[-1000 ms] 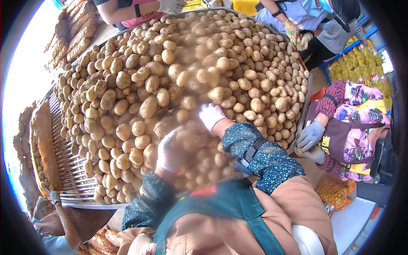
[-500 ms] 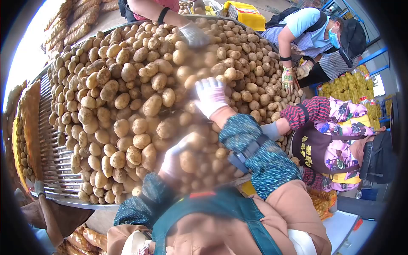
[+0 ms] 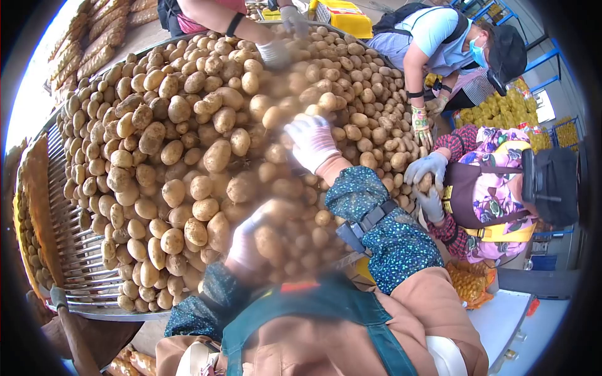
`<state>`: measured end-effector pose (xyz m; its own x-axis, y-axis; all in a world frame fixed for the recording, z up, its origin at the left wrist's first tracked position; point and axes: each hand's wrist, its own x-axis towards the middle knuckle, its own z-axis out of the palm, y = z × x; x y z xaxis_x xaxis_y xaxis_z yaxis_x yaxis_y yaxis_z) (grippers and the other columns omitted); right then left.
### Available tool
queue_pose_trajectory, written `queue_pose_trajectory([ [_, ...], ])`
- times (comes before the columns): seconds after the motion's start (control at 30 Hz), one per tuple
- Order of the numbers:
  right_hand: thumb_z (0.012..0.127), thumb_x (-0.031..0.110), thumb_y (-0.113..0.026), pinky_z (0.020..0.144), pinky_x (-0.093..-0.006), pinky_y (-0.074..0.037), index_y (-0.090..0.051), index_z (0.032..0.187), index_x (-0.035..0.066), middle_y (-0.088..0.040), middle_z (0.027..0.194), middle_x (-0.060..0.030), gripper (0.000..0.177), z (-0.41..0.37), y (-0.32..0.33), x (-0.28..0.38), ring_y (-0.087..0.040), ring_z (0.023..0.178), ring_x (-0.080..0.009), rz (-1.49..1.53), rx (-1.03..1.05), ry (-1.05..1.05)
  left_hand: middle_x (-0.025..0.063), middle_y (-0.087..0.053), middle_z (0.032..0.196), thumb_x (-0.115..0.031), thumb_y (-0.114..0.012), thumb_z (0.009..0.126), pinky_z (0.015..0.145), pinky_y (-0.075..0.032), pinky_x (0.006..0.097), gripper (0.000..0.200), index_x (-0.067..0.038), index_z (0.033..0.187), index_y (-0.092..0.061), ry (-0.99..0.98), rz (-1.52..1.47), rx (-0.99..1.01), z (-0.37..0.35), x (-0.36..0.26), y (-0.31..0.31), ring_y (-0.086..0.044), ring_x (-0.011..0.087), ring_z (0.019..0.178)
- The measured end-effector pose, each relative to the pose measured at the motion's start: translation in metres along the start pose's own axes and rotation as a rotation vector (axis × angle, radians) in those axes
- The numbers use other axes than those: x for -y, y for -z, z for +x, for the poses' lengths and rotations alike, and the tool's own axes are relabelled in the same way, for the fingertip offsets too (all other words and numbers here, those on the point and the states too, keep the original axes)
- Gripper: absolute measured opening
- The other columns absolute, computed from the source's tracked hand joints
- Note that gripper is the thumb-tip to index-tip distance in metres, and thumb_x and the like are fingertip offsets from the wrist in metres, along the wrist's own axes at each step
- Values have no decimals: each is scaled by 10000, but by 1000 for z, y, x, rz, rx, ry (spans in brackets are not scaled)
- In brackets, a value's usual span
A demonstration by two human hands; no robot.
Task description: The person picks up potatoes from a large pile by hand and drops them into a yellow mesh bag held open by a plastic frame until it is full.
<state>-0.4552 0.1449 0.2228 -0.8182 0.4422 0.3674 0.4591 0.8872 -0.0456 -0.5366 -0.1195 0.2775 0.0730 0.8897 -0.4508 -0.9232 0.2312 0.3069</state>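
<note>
Closest in, a green apron [image 3: 326, 313] and two dark speckled sleeves reach up from the bottom edge. The left hand [image 3: 248, 241], in a white glove, lies low in the near slope of the potatoes [image 3: 188, 144]. Motion blur hides its grip, so I cannot tell whether it is closed. The right hand [image 3: 311, 143], also gloved white, rests further up the heap with its grip spread over the tubers, pinching nothing visible.

The potatoes cover the worktop [image 3: 94, 310] almost wholly. Its metal roller bars [image 3: 75, 250] show bare only along the near-left rim, the one open strip.

At the right edge, a co-worker's grey gloves [image 3: 426, 172] hold a potato just beside the rim, crowding that side. An orange net bag [image 3: 470, 282] sits below them. Further on, a patterned glove [image 3: 421, 122] touches the pile. At the far rim another white-gloved hand [image 3: 274, 53] rests on it. Beyond stand a yellow crate [image 3: 345, 12] and filled sacks [image 3: 501, 109].
</note>
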Motion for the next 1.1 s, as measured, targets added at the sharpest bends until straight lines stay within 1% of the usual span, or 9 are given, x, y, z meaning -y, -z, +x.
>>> queue_pose_trajectory([
  [0.1, 803, 124, -560, 922, -441, -457, -602, 1200, 137, -612, 1194, -65, 399, -9, -8, 2, -556, 1087, -275, 57, -94, -85, 118, -605, 1267, -338, -564, 921, 872, -545, 361, 520, -74, 1366, -509, 31, -33, 11, -13, -1, -8, -615, 238, 1085],
  [0.23, 846, 125, -544, 807, -413, -527, -548, 1292, 168, -529, 1310, -69, 448, -23, -10, 12, -588, 1051, -242, -163, 223, 43, 127, -613, 1256, -339, -574, 917, 855, -561, 380, 515, -76, 1356, -517, 35, -65, -23, -19, 2, -11, -628, 256, 1071],
  [0.37, 904, 144, -535, 788, -399, -540, -556, 1307, 181, -553, 1217, -101, 406, -13, -40, 23, -611, 1046, -254, -305, 317, -2, 140, -621, 1241, -324, -570, 926, 839, -575, 400, 496, -66, 1347, -523, 66, -31, -77, -14, 9, -1, -642, 278, 1058],
  [0.47, 903, 136, -545, 794, -409, -545, -579, 1298, 164, -578, 1172, -115, 397, 0, -37, 23, -612, 1071, -265, -67, 384, -130, 150, -630, 1221, -316, -567, 932, 832, -581, 416, 481, -58, 1336, -529, 127, -44, -9, -19, 4, -4, -654, 300, 1038],
  [0.63, 844, -10, -719, 656, -277, -561, -600, 1223, 105, -687, 1043, -68, 413, -38, 10, 22, -691, 925, -185, 1413, 168, -989, 166, -648, 1162, -332, -570, 903, 748, -580, 394, 474, -40, 1277, -560, 51, -93, -36, -29, -6, -24, -660, 288, 943],
  [0.73, 853, -6, -713, 639, -265, -559, -603, 1236, 132, -685, 1045, -53, 422, -80, 30, 18, -682, 925, -173, 1999, 60, -961, 170, -652, 1144, -355, -594, 887, 763, -562, 403, 472, -17, 1217, -595, 76, -273, -64, -12, 6, 10, -645, 295, 953],
  [0.87, 899, 48, -657, 680, -310, -554, -605, 1228, 106, -669, 1090, -49, 338, -125, 69, 25, -669, 900, -196, 2379, 5, -826, 90, -626, 1107, -412, -548, 906, 836, -534, 377, 497, -59, 1254, -576, 31, -103, -116, 4, 19, 5, -614, 248, 969],
  [1.03, 947, 209, -623, 855, -369, -527, -576, 1283, 68, -629, 1252, -102, 368, -218, 84, 32, -623, 1043, -224, 2633, -259, -831, 138, -622, 1113, -415, -565, 909, 885, -520, 413, 489, -54, 1239, -570, 94, -14, -16, 9, 39, -2, -611, 296, 1003],
  [1.1, 939, 262, -639, 836, -371, -518, -580, 1271, 74, -642, 1173, -99, 386, -268, 89, 34, -624, 989, -211, 2554, -337, -931, 146, -623, 1117, -417, -578, 907, 894, -518, 429, 490, -48, 1230, -573, 127, -21, -43, 10, 56, -23, -614, 310, 1008],
])
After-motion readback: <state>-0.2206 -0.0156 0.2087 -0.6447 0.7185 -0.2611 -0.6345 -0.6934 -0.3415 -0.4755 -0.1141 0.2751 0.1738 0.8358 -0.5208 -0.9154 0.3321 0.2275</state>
